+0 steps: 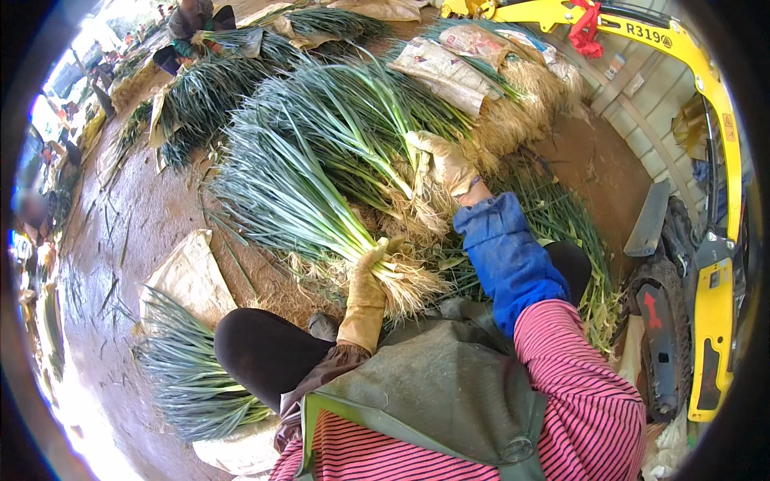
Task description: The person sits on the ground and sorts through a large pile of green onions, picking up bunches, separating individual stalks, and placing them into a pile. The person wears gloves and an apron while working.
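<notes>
A bunch of green onions [343,219] is gripped just above its pale roots by my left hand [366,288], which wears a dirty yellowish glove. My right hand [446,163], gloved too, closes around the lower stalks of more green onions [415,157] at the right of the large pile. That pile of green onions [289,126] lies before me with its leaves pointing up and left. Tangled roots and loose leaves lie beneath both hands.
Sacks [448,75] cover further onions at the back. Another onion bundle [198,373] lies at my left beside a pale sack [189,276]. A yellow machine arm [716,90] and a track [662,343] stand at right. A person [189,30] sits at the upper left.
</notes>
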`<state>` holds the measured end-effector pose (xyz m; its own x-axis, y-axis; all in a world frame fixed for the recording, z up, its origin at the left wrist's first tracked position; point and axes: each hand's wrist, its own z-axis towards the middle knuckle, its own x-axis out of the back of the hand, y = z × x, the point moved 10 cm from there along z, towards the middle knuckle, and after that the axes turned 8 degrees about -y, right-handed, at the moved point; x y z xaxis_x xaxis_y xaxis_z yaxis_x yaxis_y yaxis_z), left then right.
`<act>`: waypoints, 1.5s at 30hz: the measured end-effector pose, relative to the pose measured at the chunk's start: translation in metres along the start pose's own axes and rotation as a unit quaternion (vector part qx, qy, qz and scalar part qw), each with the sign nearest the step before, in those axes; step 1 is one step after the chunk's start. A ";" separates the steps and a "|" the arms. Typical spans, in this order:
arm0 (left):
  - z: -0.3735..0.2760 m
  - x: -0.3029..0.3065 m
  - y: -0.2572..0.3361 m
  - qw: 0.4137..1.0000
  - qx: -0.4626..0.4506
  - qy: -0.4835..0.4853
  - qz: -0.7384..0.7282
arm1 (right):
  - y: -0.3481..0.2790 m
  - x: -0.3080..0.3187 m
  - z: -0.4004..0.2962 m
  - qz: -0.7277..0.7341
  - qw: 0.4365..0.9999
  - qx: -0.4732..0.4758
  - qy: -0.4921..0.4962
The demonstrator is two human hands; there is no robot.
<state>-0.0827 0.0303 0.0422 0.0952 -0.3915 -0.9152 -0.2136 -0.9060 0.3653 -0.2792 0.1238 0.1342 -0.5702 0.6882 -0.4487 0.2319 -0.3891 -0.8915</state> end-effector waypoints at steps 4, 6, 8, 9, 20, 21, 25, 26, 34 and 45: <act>0.002 0.007 0.001 0.998 -0.019 0.023 -0.048 | 0.017 -0.026 -0.012 0.075 0.997 0.028 0.014; 0.008 0.013 -0.001 0.998 -0.023 0.009 -0.065 | 0.052 -0.046 -0.026 0.104 0.994 -0.013 0.004; 0.009 0.041 0.001 0.996 -0.048 0.053 -0.044 | 0.085 -0.049 -0.034 0.088 0.994 -0.058 0.021; 0.005 0.031 0.002 0.997 -0.047 0.049 -0.041 | 0.094 -0.043 -0.038 0.058 0.994 -0.068 0.059; 0.003 0.030 0.008 0.991 -0.062 0.066 -0.101 | 0.069 -0.097 -0.091 -0.164 0.953 -0.211 -0.145; 0.006 0.028 0.008 0.992 -0.064 0.061 -0.095 | 0.065 -0.089 -0.091 -0.177 0.955 -0.202 -0.122; 0.010 0.015 0.004 0.994 -0.031 0.057 -0.087 | 0.079 -0.041 -0.077 -0.180 0.966 -0.185 0.001; 0.002 0.002 0.005 0.996 -0.028 0.056 -0.068 | 0.078 -0.040 -0.074 -0.206 0.965 -0.161 0.027; -0.001 0.028 0.005 0.995 -0.060 0.076 -0.033 | 0.125 -0.032 -0.056 -0.227 0.967 -0.086 0.073; 0.012 0.021 0.016 0.990 -0.096 0.047 -0.098 | 0.125 0.036 -0.081 -0.193 0.967 -0.023 0.164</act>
<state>-0.0960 0.0099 0.0263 0.2077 -0.2111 -0.9552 0.0047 -0.9762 0.2167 -0.2065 0.1495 0.0015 -0.3427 0.9368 -0.0707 0.0911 -0.0417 -0.9950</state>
